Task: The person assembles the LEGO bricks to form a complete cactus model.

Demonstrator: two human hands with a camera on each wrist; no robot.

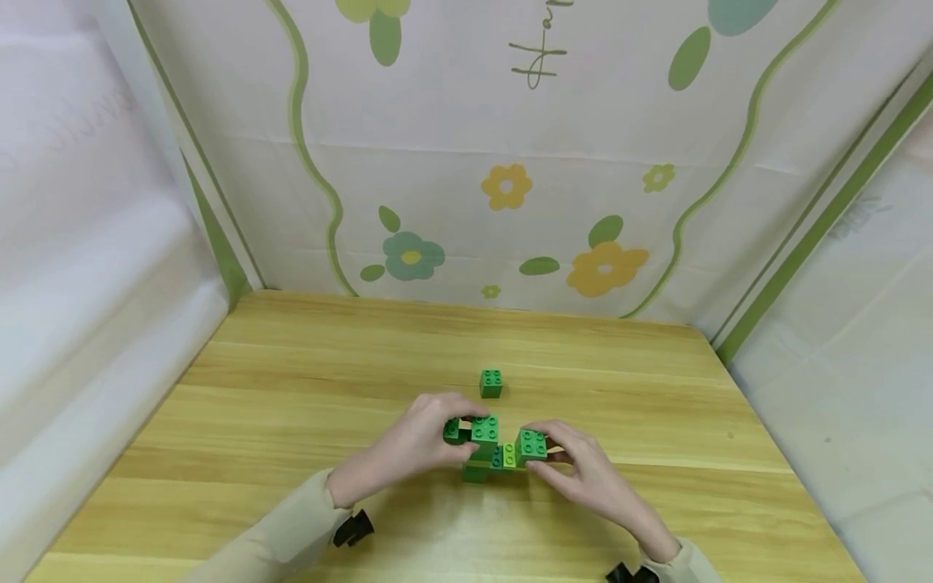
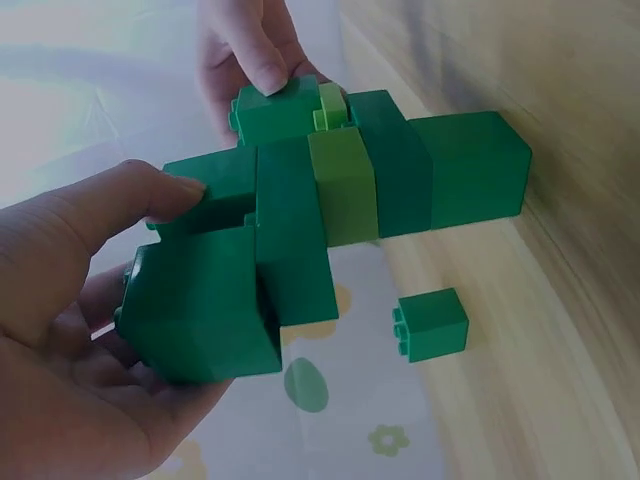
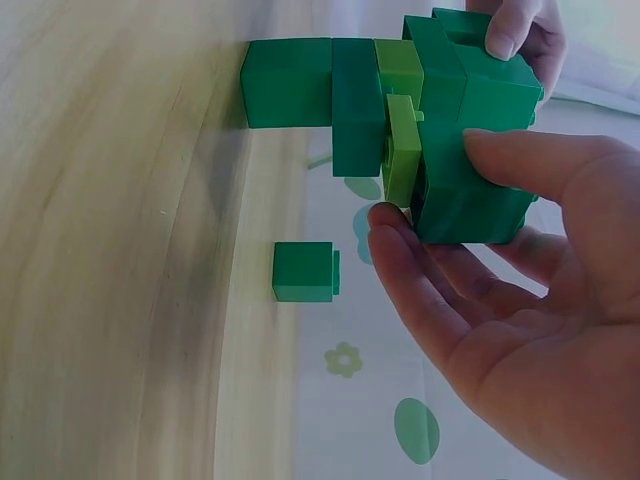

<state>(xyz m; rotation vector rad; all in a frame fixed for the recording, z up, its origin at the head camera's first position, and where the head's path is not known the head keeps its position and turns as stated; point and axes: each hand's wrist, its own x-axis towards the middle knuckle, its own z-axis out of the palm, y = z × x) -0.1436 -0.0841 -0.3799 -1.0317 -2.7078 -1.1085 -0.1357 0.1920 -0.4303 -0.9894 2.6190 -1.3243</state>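
A built-up stack of green building bricks (image 1: 484, 445) is between both hands, above the wooden table. My left hand (image 1: 426, 433) grips its left side, the thumb pressing one dark green brick (image 2: 220, 178) and the fingers under another green brick (image 2: 205, 300). On the right, my right hand (image 1: 583, 470) pinches a green brick (image 3: 465, 195) between thumb and fingers. That brick sits against a thin lime brick (image 3: 402, 150) on the stack; whether it is fully pressed on I cannot tell. A dark green brick (image 2: 470, 165) forms the stack's lower end.
One loose green brick (image 1: 492, 384) stands on the wooden table (image 1: 328, 348) beyond the hands. White cloth with printed flowers (image 1: 466, 227) hangs at the back, and white cloth also borders both sides. Black wrist devices (image 1: 353, 528) are near the sleeves.
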